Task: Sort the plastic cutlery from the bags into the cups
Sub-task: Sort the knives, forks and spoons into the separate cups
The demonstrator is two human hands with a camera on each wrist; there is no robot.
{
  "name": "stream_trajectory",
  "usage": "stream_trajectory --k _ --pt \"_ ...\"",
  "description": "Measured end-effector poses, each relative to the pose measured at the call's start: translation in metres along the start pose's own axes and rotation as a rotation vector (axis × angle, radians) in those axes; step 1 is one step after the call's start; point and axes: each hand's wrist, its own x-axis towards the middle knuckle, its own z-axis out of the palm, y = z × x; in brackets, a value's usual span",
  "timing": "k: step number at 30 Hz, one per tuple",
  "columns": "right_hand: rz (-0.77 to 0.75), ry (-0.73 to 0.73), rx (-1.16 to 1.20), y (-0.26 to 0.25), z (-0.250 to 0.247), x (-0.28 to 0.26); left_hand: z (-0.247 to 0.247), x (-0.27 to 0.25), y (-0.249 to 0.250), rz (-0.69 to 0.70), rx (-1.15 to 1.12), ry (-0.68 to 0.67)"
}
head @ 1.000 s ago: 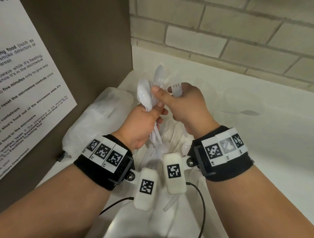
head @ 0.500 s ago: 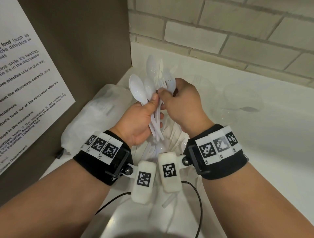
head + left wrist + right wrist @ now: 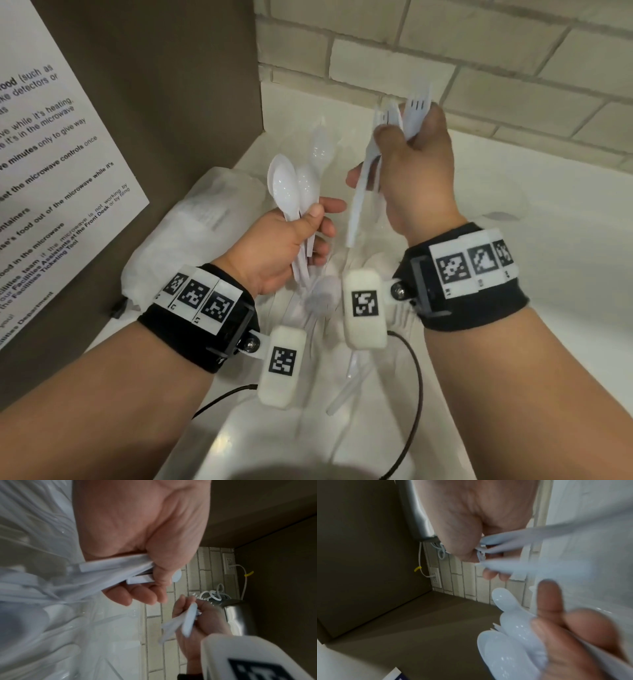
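Observation:
My left hand [image 3: 317, 224] grips a bundle of white plastic spoons [image 3: 291, 186] by the handles, bowls pointing up; the spoon handles [image 3: 111, 568] cross its palm. Up and to the right, apart from it, my right hand [image 3: 407, 137] grips several white forks [image 3: 414, 111], tines up, handles hanging below the fist. The right wrist view shows the forks [image 3: 498, 545] in that fist and the spoons [image 3: 513, 639] below. A faint clear cup [image 3: 493, 202] stands on the white counter right of my right hand.
A full white bag [image 3: 191, 236] lies at the left against a brown panel with a printed notice [image 3: 51, 164]. Loose cutlery [image 3: 322, 301] lies in an open bag under my wrists. A brick wall [image 3: 479, 61] runs behind; a steel appliance [image 3: 236, 616] and a wall outlet [image 3: 228, 563] are nearby.
Both hands held one mixed bundle together. My right hand has pulled the forks out and lifted them up and to the right; my left hand keeps the spoons, slightly lower.

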Motion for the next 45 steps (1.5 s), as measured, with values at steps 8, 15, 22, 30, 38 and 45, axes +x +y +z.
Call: stream_trajectory --k 8,15,22,30,38,45 --pt "0.007 -0.083 -0.042 -0.012 0.004 0.006 -0.002 -0.002 -0.001 0.010 0.024 -0.233" --pt "0.082 -0.236 -0.109 0.001 -0.001 -0.007 -0.003 0.000 0.003 0.025 0.031 -0.258" --pt "-0.037 -0.226 -0.139 -0.014 -0.014 0.006 -0.011 -0.004 0.004 0.127 0.296 -0.287" --pt "0.047 -0.706 -0.343 -0.012 -0.020 0.005 -0.010 -0.003 0.003 0.106 0.290 -0.373" --pt "-0.042 -0.493 -0.289 -0.006 -0.015 0.003 -0.009 -0.002 -0.003 0.088 0.304 -0.366" --pt "-0.051 -0.518 -0.279 -0.003 -0.017 0.005 -0.009 0.001 -0.007 0.055 0.271 -0.374"
